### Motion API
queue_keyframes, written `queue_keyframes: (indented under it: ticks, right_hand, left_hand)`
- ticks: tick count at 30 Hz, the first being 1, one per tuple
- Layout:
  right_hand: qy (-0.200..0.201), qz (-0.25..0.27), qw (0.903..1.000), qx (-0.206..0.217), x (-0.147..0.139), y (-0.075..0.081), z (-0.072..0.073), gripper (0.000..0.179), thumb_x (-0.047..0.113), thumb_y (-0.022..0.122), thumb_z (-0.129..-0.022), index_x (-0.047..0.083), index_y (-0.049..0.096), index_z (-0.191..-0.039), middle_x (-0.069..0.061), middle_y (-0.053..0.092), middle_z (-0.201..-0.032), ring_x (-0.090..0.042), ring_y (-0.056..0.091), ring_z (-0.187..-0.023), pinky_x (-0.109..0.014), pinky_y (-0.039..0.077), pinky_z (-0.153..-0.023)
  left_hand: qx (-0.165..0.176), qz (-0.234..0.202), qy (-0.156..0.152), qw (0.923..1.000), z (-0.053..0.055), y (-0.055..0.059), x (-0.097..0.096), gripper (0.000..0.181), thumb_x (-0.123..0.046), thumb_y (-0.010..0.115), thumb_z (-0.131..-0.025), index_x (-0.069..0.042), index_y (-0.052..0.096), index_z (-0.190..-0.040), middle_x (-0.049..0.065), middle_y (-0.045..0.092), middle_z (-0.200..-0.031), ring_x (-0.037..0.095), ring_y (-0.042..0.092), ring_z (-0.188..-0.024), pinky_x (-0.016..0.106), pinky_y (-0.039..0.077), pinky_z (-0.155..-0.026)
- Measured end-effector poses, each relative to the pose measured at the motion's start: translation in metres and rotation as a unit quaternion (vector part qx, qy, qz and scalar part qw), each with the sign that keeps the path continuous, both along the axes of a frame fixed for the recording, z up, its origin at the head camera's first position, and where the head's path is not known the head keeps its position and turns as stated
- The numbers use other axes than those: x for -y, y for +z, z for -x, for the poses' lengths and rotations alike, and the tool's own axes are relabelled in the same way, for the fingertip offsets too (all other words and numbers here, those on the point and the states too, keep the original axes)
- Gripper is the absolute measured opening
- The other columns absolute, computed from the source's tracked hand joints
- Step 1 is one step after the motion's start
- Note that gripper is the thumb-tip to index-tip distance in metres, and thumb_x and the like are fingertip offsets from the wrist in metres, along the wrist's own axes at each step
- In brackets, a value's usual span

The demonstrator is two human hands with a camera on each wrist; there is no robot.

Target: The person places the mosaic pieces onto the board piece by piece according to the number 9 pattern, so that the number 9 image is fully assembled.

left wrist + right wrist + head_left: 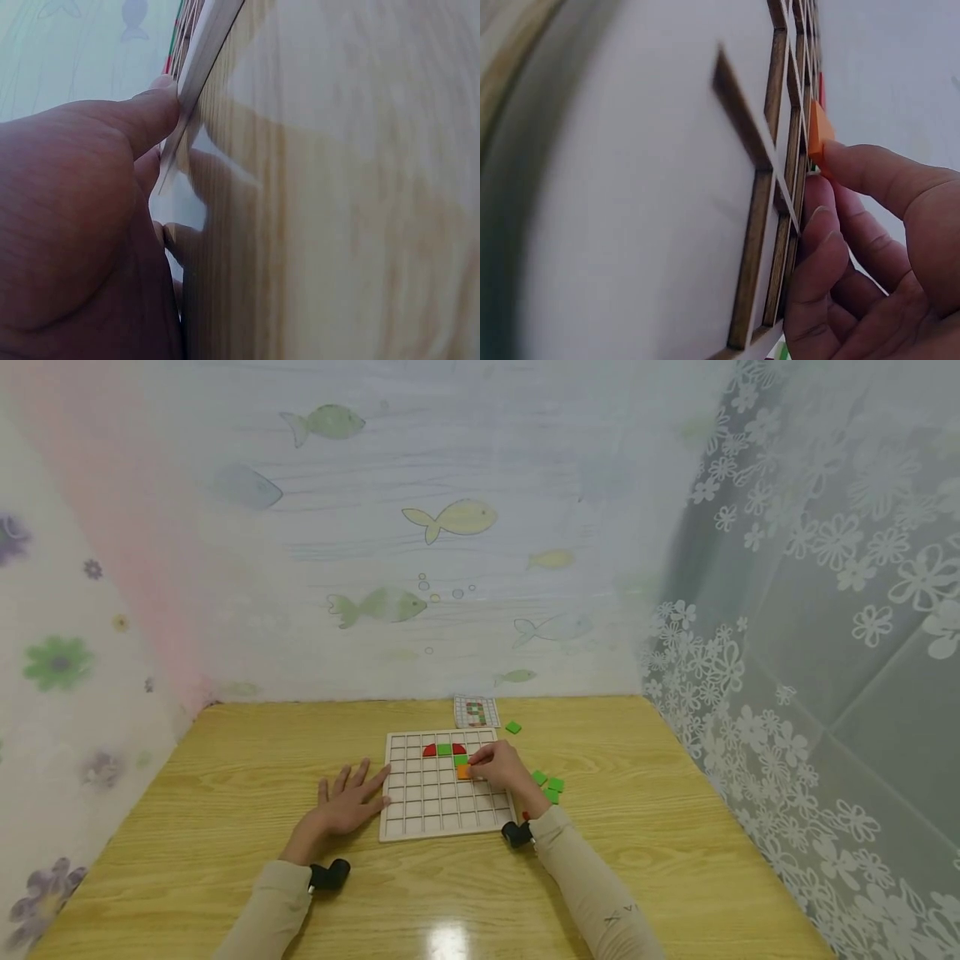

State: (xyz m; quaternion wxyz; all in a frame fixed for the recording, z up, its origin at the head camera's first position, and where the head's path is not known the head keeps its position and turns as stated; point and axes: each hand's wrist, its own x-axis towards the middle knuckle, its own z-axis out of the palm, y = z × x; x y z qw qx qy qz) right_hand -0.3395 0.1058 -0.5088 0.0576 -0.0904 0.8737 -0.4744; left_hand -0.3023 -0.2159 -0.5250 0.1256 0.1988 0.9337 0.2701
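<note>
A pale wooden grid board (420, 808) lies on the table. My right hand (498, 767) is over its right part, pinching an orange square tile (464, 772) between thumb and fingers; in the right wrist view the orange tile (821, 136) stands tilted at the grid ridges. Just above it sits a green tile (461, 761). The board's upper row holds a red curved piece (430, 750), a green square (444, 749) and another red curved piece (459, 749). My left hand (343, 802) rests on the table with fingers spread, its thumb (154, 116) against the board's left edge.
Behind the board lies a printed pattern card (476, 712), with a loose green tile (513, 727) beside it. Several green tiles (555, 785) lie right of the board, and a red piece (527, 816) shows near the right wrist. Patterned curtains surround the wooden table (262, 760).
</note>
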Motion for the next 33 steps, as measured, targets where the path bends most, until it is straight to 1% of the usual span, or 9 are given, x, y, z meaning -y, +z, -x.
queue_keyframes:
  ticks: [4,6,10,15,20,25,27,30,33]
  right_hand:
    - [0.002,-0.010,0.9999,-0.007,0.0011,0.0003,0.0003,0.009,0.008,0.077,-0.091,0.001,0.077,-0.096,-0.009,0.073,-0.092,-0.013,0.063,-0.074,-0.027,0.052,-0.066]
    - [0.003,-0.015,0.9998,-0.009,0.0013,0.0004,0.0000,0.009,0.009,0.077,-0.091,0.001,0.077,-0.096,-0.008,0.073,-0.092,-0.013,0.063,-0.074,-0.027,0.052,-0.067]
    - [0.002,-0.022,0.9997,-0.007,0.0007,-0.0003,0.0004,0.008,0.009,0.078,-0.090,0.002,0.077,-0.094,-0.008,0.073,-0.090,-0.013,0.062,-0.073,-0.027,0.052,-0.067]
    - [0.010,-0.024,0.9996,-0.012,-0.0004,-0.0016,0.0022,0.007,0.009,0.078,-0.090,0.002,0.078,-0.092,-0.007,0.073,-0.087,-0.013,0.061,-0.071,-0.027,0.050,-0.065]
    - [0.012,-0.021,0.9996,-0.015,-0.0010,-0.0020,0.0023,0.007,0.009,0.078,-0.090,0.002,0.077,-0.092,-0.007,0.072,-0.084,-0.013,0.060,-0.070,-0.027,0.049,-0.065]
    - [0.004,-0.012,0.9999,-0.006,-0.0004,-0.0017,0.0017,0.009,0.009,0.080,-0.087,0.002,0.077,-0.093,-0.006,0.073,-0.085,-0.014,0.062,-0.071,-0.027,0.051,-0.067]
    - [0.002,-0.010,0.9999,-0.005,-0.0002,-0.0019,0.0014,0.010,0.010,0.082,-0.086,0.003,0.078,-0.093,-0.006,0.073,-0.086,-0.014,0.063,-0.071,-0.027,0.052,-0.067]
    - [0.003,-0.004,0.9999,-0.011,-0.0001,-0.0011,0.0001,0.012,0.009,0.083,-0.085,0.001,0.077,-0.093,-0.008,0.073,-0.085,-0.015,0.064,-0.071,-0.028,0.054,-0.067]
    - [0.000,-0.001,0.9999,-0.013,0.0005,0.0003,-0.0011,0.013,0.008,0.083,-0.084,0.000,0.077,-0.091,-0.009,0.073,-0.084,-0.015,0.064,-0.070,-0.028,0.054,-0.067]
  left_hand:
    - [0.005,0.012,0.004,0.9999,-0.0009,0.0022,-0.0017,0.068,-0.048,0.044,-0.108,-0.019,0.022,-0.164,0.023,-0.003,-0.170,0.053,-0.012,-0.152,0.074,-0.019,-0.110]
    - [0.005,0.006,0.002,1.0000,-0.0017,0.0035,-0.0010,0.068,-0.048,0.045,-0.108,-0.018,0.023,-0.164,0.024,-0.002,-0.169,0.054,-0.012,-0.151,0.075,-0.019,-0.109]
    - [-0.002,-0.005,-0.005,1.0000,0.0008,-0.0024,0.0028,0.070,-0.054,0.043,-0.106,-0.022,0.021,-0.165,0.023,-0.004,-0.169,0.053,-0.014,-0.151,0.074,-0.022,-0.109]
    - [-0.002,-0.006,-0.006,1.0000,0.0021,-0.0052,0.0028,0.071,-0.058,0.042,-0.105,-0.025,0.019,-0.165,0.020,-0.005,-0.170,0.051,-0.015,-0.152,0.073,-0.022,-0.109]
    - [0.002,-0.007,-0.002,1.0000,0.0015,-0.0031,0.0013,0.070,-0.056,0.041,-0.106,-0.025,0.020,-0.165,0.020,-0.005,-0.170,0.050,-0.016,-0.152,0.072,-0.022,-0.109]
    - [0.002,-0.011,-0.001,0.9999,0.0029,-0.0042,0.0011,0.069,-0.054,0.042,-0.106,-0.023,0.020,-0.165,0.021,-0.004,-0.170,0.050,-0.016,-0.152,0.073,-0.022,-0.109]
    - [0.000,-0.004,0.000,1.0000,0.0031,-0.0050,0.0010,0.069,-0.053,0.042,-0.107,-0.023,0.019,-0.165,0.021,-0.004,-0.170,0.050,-0.015,-0.152,0.073,-0.021,-0.109]
    - [-0.002,-0.005,0.000,1.0000,0.0018,-0.0034,0.0010,0.069,-0.053,0.042,-0.106,-0.023,0.020,-0.165,0.022,-0.004,-0.170,0.052,-0.014,-0.152,0.073,-0.021,-0.109]
    - [-0.003,-0.019,-0.004,0.9998,-0.0004,0.0005,0.0013,0.070,-0.052,0.045,-0.106,-0.022,0.022,-0.164,0.025,-0.002,-0.169,0.055,-0.014,-0.151,0.075,-0.022,-0.108]
